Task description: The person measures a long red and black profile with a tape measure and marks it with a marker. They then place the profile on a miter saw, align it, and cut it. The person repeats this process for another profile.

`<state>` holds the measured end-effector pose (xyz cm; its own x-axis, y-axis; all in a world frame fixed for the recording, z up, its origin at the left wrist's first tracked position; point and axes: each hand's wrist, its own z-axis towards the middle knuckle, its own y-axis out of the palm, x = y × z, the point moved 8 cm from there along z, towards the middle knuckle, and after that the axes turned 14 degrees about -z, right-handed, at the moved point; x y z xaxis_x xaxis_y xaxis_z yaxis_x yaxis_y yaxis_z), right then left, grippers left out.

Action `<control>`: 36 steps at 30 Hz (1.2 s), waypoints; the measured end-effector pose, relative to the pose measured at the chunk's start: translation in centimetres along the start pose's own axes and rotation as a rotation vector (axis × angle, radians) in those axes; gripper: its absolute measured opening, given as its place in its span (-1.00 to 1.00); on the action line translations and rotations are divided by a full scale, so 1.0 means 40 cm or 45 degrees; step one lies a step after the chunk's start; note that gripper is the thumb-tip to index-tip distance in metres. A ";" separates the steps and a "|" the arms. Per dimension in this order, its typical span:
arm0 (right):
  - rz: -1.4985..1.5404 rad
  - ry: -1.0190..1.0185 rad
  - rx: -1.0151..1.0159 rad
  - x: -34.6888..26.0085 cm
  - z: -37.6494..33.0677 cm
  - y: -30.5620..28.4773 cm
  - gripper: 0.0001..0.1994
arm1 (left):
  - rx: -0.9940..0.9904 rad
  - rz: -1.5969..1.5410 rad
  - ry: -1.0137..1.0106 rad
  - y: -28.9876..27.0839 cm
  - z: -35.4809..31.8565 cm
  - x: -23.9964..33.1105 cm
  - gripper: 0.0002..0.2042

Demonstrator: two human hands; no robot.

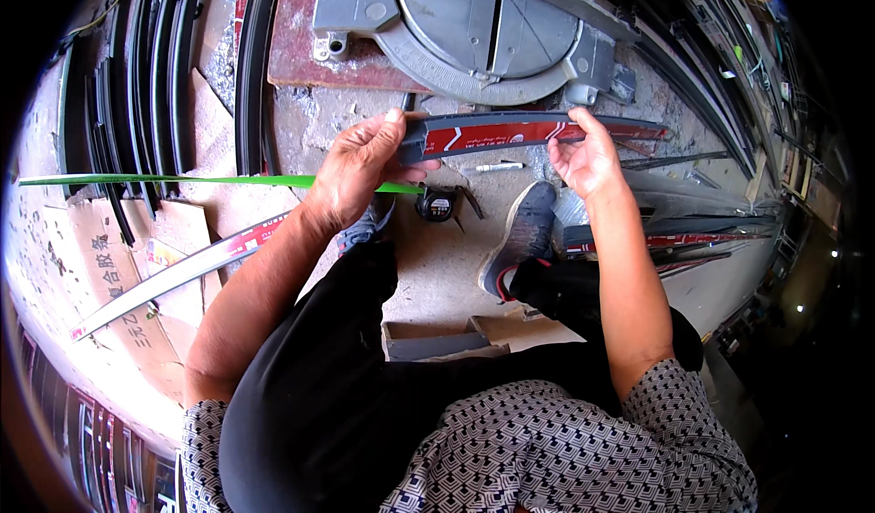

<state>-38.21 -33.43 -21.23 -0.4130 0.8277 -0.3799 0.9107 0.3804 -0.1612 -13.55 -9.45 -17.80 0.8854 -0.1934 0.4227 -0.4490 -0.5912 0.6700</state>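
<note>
A long dark grey metal profile [492,133] with red printed film along its face lies crosswise in front of me, held up off the floor. My left hand [357,162] is closed round its left end, thumb on top. Farther along, my right hand [588,156] holds the profile between its fingers. Below the left end, a black tape measure [437,205] rests on the floor by my shoe. Its green blade [255,181] runs out to the left, passing by my left wrist. A white marker pen [499,166] lies on the floor below the profile.
A grey mitre saw base [474,35] stands on a reddish board [296,35] ahead. Dark profiles [164,66] lean at the far left, with more [702,94] at the right. Flattened cardboard [109,267] and a pale profile [173,281] lie at left. Short offcuts [437,342] sit between my legs.
</note>
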 end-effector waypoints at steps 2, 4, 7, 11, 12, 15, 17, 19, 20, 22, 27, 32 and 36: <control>-0.009 -0.067 0.002 -0.010 -0.011 0.005 -0.22 | -0.009 0.015 0.012 0.000 0.001 0.001 -0.46; -0.076 -0.071 -0.002 -0.009 -0.004 -0.003 -0.17 | 0.007 0.029 0.016 0.003 -0.001 0.005 -0.46; -0.295 -0.133 0.151 -0.012 -0.012 -0.025 -0.10 | 0.015 0.023 0.012 -0.001 0.002 0.002 -0.46; -0.879 -0.499 0.788 -0.074 -0.118 -0.031 -0.02 | 0.028 -0.001 0.007 -0.002 0.000 -0.001 -0.45; -1.323 -0.896 1.142 -0.112 -0.137 -0.036 -0.03 | 0.025 -0.017 0.007 0.001 0.000 -0.002 -0.45; -1.687 -1.655 0.804 -0.127 -0.245 0.085 -0.14 | 0.016 -0.043 0.008 0.007 -0.001 0.002 -0.44; -1.851 -1.946 0.408 -0.121 -0.281 0.152 -0.28 | -0.001 -0.030 0.016 0.011 0.001 0.008 -0.44; -1.918 -1.948 0.117 -0.117 -0.274 0.174 -0.27 | 0.013 -0.036 0.009 0.010 0.001 0.008 -0.44; -1.974 -1.991 0.104 -0.126 -0.270 0.178 -0.27 | 0.022 -0.041 0.007 0.008 0.000 0.007 -0.45; -2.111 -1.976 0.038 -0.140 -0.269 0.184 -0.26 | 0.030 -0.037 0.012 0.007 -0.002 0.005 -0.49; -2.302 -1.998 -0.135 -0.158 -0.257 0.186 -0.33 | 0.029 -0.031 0.008 -0.008 0.004 -0.010 -0.51; -2.425 -2.195 -0.170 -0.153 -0.286 0.208 -0.35 | 0.039 -0.067 -0.038 -0.004 0.003 -0.016 -0.49; -2.556 -2.223 -0.201 -0.145 -0.286 0.218 -0.33 | 0.048 -0.046 -0.037 0.000 -0.003 -0.011 -0.48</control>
<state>-27.98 -30.20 -10.02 0.1209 -0.9923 0.0285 -0.2342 -0.0564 -0.9706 -13.94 -9.28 -17.93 0.9043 -0.1935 0.3806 -0.4123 -0.6271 0.6609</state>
